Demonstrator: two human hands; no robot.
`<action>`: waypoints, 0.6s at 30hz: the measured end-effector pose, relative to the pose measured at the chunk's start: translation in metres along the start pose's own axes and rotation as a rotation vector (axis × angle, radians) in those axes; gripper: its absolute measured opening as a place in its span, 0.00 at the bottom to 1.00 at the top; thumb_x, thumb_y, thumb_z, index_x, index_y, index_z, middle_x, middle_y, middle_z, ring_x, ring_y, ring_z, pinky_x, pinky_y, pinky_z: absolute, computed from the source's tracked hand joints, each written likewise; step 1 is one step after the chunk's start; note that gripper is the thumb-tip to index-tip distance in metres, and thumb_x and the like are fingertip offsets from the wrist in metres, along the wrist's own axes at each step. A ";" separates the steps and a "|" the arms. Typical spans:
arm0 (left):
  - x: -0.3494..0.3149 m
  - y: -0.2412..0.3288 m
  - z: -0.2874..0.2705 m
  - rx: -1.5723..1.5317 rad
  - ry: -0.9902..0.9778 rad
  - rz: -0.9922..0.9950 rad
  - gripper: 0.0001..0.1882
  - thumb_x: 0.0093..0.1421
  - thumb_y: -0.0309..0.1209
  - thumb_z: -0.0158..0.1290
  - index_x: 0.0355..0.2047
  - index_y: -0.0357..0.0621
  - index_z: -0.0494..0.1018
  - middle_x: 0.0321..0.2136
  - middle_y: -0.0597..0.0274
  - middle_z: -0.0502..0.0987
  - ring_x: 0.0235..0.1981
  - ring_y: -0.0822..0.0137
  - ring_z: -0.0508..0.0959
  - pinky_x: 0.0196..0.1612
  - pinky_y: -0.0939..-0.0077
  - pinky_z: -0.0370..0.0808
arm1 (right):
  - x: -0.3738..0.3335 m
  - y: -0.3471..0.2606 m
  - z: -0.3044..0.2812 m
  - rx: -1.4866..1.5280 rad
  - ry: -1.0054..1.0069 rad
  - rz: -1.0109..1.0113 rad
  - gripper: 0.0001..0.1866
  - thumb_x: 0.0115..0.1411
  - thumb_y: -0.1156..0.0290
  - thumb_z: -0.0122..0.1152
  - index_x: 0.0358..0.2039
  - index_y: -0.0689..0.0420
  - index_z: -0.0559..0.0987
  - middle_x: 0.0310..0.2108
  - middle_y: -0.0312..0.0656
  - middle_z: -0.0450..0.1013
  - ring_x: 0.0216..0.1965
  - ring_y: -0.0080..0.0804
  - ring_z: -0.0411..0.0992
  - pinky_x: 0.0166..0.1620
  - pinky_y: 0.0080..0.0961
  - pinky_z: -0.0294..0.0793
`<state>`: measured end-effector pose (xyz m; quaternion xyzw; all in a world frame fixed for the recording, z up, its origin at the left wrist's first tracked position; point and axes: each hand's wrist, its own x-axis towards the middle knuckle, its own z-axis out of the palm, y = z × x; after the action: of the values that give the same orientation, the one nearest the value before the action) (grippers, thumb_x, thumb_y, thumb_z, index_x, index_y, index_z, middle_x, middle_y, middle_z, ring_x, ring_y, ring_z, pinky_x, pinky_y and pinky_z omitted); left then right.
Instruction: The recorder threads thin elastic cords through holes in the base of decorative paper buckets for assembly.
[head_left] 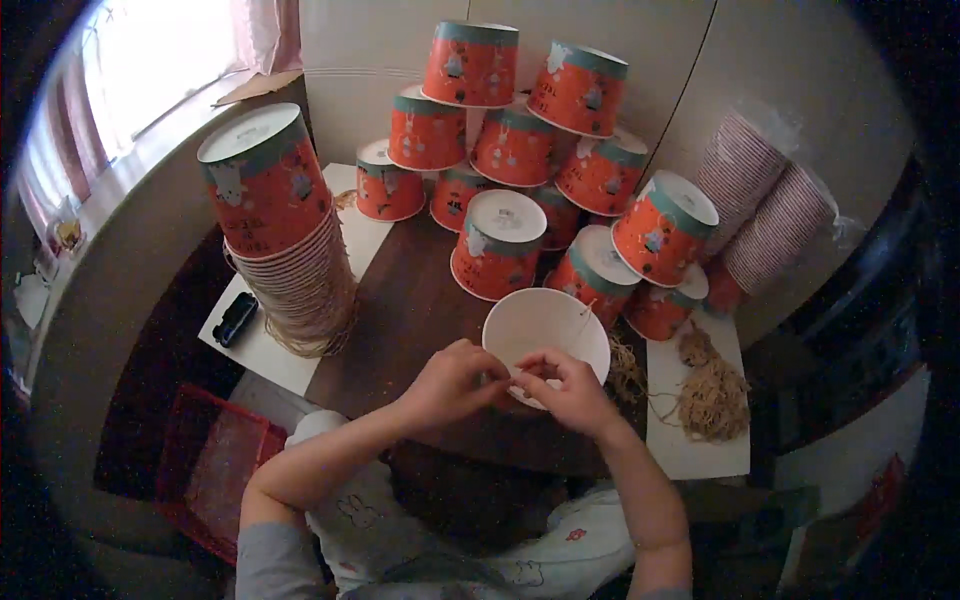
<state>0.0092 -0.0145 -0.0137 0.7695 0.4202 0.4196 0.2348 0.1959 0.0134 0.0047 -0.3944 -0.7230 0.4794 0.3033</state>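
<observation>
A paper bucket (540,325) stands mouth up in front of me, its white inside showing. At its near rim my left hand (462,382) and my right hand (562,388) meet, fingertips pinched close together. Whatever lies between the fingers is too small to make out. A thin piece of string (587,312) shows at the bucket's far right rim. Just beyond stands an upside-down orange bucket with a green band (497,245).
More upside-down orange buckets (510,145) are piled at the back. A tall nested stack with strings (300,270) rises at left beside a black object (235,320). Bundled twine (712,400) lies at right, below bagged striped stacks (770,215). A red crate (215,470) sits lower left.
</observation>
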 end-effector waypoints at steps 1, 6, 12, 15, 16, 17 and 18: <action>0.000 0.001 0.000 -0.001 0.000 0.001 0.04 0.46 0.28 0.53 0.24 0.43 0.72 0.23 0.59 0.73 0.28 0.60 0.70 0.33 0.69 0.68 | -0.001 -0.002 0.000 -0.001 0.001 0.001 0.07 0.52 0.74 0.55 0.32 0.61 0.73 0.28 0.35 0.71 0.30 0.19 0.67 0.33 0.17 0.67; 0.001 0.001 0.000 -0.006 -0.007 -0.022 0.04 0.46 0.29 0.53 0.24 0.43 0.72 0.22 0.60 0.73 0.27 0.60 0.71 0.31 0.69 0.68 | -0.001 -0.008 0.000 -0.273 -0.036 -0.066 0.10 0.51 0.67 0.56 0.30 0.60 0.73 0.27 0.42 0.73 0.31 0.30 0.71 0.36 0.25 0.68; 0.001 0.004 -0.001 -0.052 -0.016 -0.129 0.05 0.47 0.30 0.53 0.25 0.43 0.73 0.23 0.61 0.74 0.26 0.64 0.70 0.30 0.72 0.68 | -0.002 -0.003 -0.003 -0.252 0.071 -0.070 0.10 0.51 0.68 0.55 0.29 0.61 0.73 0.27 0.43 0.73 0.30 0.31 0.71 0.35 0.26 0.69; 0.001 0.004 -0.001 -0.066 -0.023 -0.149 0.06 0.48 0.30 0.53 0.26 0.43 0.73 0.23 0.62 0.74 0.26 0.65 0.70 0.30 0.73 0.68 | -0.002 -0.003 -0.004 -0.239 0.063 -0.067 0.09 0.52 0.68 0.55 0.30 0.61 0.72 0.26 0.43 0.72 0.30 0.31 0.71 0.35 0.26 0.69; 0.001 0.004 -0.001 -0.065 -0.023 -0.149 0.06 0.48 0.30 0.53 0.26 0.43 0.73 0.23 0.62 0.74 0.26 0.65 0.70 0.30 0.73 0.68 | -0.002 -0.003 -0.004 -0.239 0.063 -0.067 0.09 0.52 0.68 0.55 0.30 0.61 0.72 0.26 0.43 0.72 0.30 0.31 0.71 0.35 0.26 0.69; 0.000 0.004 -0.001 -0.088 -0.017 -0.153 0.06 0.48 0.30 0.53 0.26 0.42 0.73 0.23 0.62 0.74 0.26 0.65 0.70 0.30 0.73 0.68 | -0.002 -0.004 -0.004 -0.230 0.059 -0.064 0.09 0.52 0.68 0.54 0.30 0.61 0.72 0.26 0.43 0.72 0.30 0.31 0.71 0.35 0.26 0.69; 0.000 0.005 -0.001 -0.112 -0.010 -0.157 0.06 0.48 0.30 0.53 0.26 0.42 0.73 0.23 0.61 0.74 0.26 0.65 0.70 0.30 0.74 0.68 | -0.001 -0.004 -0.004 -0.221 0.055 -0.060 0.09 0.52 0.69 0.54 0.30 0.61 0.72 0.26 0.43 0.72 0.30 0.31 0.71 0.35 0.26 0.69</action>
<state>0.0106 -0.0167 -0.0099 0.7222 0.4538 0.4188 0.3117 0.1991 0.0132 0.0099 -0.4164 -0.7745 0.3763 0.2918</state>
